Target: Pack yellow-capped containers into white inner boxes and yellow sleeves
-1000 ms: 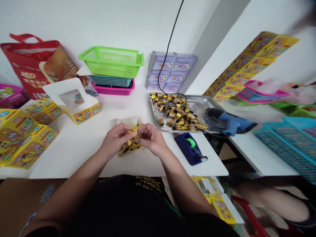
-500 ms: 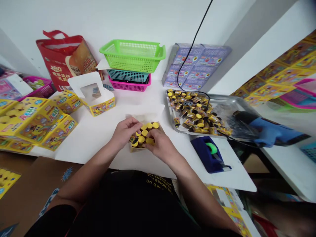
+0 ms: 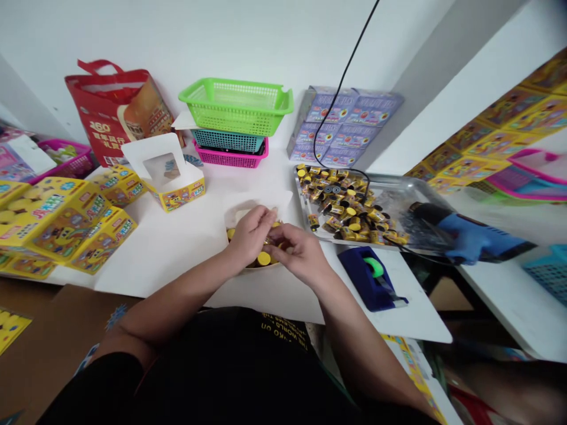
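An open cardboard box stands in front of me on the white table, filled with small cylinders whose round yellow ends face up. My left hand is over the box with its fingers drawn together; what they hold, if anything, is hidden. Close beside it, my right hand has its thumb and fingers curled in a pinch over the box's right half. Something small and dark shows between its fingertips, too hidden to name. Both hands cover much of the contents.
A metal tray holds many loose yellow cylinders and a blue heat gun with a black cord. A blue tape dispenser sits nearer me. Left are yellow boxes and an open window box; behind, stacked baskets.
Both hands have come closer together over the box, my left hand moving right and now hiding more of the cylinders. The view has shifted slightly.
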The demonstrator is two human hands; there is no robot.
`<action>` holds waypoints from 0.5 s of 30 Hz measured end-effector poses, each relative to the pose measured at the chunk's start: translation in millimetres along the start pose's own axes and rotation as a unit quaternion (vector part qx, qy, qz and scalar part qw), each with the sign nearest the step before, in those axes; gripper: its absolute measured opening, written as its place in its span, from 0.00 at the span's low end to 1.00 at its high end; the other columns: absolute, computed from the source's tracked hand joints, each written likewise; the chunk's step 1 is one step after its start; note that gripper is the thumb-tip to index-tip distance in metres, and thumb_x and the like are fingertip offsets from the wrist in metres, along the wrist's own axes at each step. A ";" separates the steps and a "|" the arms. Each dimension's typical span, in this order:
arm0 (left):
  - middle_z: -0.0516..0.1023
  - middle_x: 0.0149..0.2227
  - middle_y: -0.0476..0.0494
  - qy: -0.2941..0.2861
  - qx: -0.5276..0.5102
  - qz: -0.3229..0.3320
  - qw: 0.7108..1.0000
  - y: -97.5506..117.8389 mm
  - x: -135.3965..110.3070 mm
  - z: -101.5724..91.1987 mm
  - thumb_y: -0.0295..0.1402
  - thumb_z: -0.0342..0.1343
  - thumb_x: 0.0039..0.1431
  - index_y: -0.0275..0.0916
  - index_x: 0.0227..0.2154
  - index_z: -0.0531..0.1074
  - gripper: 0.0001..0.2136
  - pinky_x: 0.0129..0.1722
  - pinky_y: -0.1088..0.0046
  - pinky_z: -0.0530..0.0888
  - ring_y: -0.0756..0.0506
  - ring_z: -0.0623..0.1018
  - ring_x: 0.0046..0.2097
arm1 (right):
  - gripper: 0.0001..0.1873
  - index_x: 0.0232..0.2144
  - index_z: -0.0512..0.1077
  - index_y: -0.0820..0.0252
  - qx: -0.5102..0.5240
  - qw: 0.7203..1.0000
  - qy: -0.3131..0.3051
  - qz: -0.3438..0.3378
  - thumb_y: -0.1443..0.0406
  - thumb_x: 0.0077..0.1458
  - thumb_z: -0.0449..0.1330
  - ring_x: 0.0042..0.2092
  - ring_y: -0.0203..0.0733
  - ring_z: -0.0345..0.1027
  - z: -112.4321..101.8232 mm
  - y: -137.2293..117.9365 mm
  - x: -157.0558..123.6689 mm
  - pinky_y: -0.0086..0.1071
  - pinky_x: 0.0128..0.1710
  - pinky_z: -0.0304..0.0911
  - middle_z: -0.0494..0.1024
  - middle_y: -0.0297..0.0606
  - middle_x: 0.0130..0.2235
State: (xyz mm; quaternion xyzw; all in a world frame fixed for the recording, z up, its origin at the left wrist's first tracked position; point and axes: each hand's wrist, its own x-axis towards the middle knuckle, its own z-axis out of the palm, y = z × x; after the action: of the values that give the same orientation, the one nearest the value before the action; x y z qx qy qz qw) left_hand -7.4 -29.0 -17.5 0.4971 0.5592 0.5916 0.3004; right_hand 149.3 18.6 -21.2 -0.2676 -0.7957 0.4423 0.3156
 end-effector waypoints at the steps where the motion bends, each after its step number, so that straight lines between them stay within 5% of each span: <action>1: 0.70 0.28 0.50 -0.014 -0.038 -0.024 0.999 -0.3 0.8 0.3 0.42 0.54 0.65 0.39 0.28 0.68 0.13 0.34 0.72 0.69 0.49 0.71 0.32 | 0.14 0.36 0.76 0.56 0.008 1.000 0.017 0.009 0.56 0.50 0.69 0.32 0.40 0.72 -0.9 3.0 0.8 0.33 0.33 0.68 0.80 0.35 0.33; 5: 0.76 0.32 0.49 -0.102 -0.133 -0.100 0.981 -9.8 -0.4 -7.8 0.36 0.63 0.52 0.39 0.34 0.74 0.08 0.35 0.71 0.73 0.48 0.75 0.34 | 0.17 0.34 0.74 0.56 0.102 0.992 0.066 0.033 0.53 0.46 0.72 0.34 0.41 0.75 -2.1 19.1 -0.8 0.35 0.35 0.71 0.81 0.36 0.33; 8: 0.77 0.32 0.48 -0.149 -0.070 -0.082 0.983 -19.0 -1.6 -13.2 0.34 0.65 0.50 0.38 0.37 0.76 0.11 0.36 0.70 0.72 0.48 0.75 0.33 | 0.18 0.33 0.74 0.55 0.121 0.990 0.058 0.031 0.52 0.46 0.72 0.33 0.41 0.75 -2.0 27.1 -3.9 0.36 0.36 0.72 0.81 0.35 0.33; 12: 0.77 0.34 0.49 -0.135 0.084 0.012 0.987 -23.1 7.1 -8.6 0.32 0.68 0.50 0.39 0.39 0.74 0.13 0.37 0.70 0.71 0.47 0.75 0.35 | 0.12 0.33 0.76 0.56 -0.019 0.993 0.118 0.024 0.54 0.51 0.66 0.34 0.42 0.74 -22.8 39.7 0.6 0.35 0.35 0.70 0.80 0.38 0.34; 15: 0.77 0.36 0.47 -0.198 0.233 0.081 0.949 -21.3 21.0 3.4 0.28 0.68 0.51 0.39 0.36 0.73 0.11 0.41 0.68 0.72 0.44 0.76 0.39 | 0.09 0.33 0.77 0.58 -0.183 0.955 0.214 0.092 0.59 0.55 0.61 0.37 0.45 0.75 -61.1 55.1 17.1 0.36 0.39 0.69 0.81 0.40 0.35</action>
State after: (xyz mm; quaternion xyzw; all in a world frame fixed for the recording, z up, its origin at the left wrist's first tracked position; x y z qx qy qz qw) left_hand -15.4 -4.5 -33.1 0.7043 0.5683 0.3567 0.2319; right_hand 191.3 89.0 -39.8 -0.4812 -0.7486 0.2489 0.3823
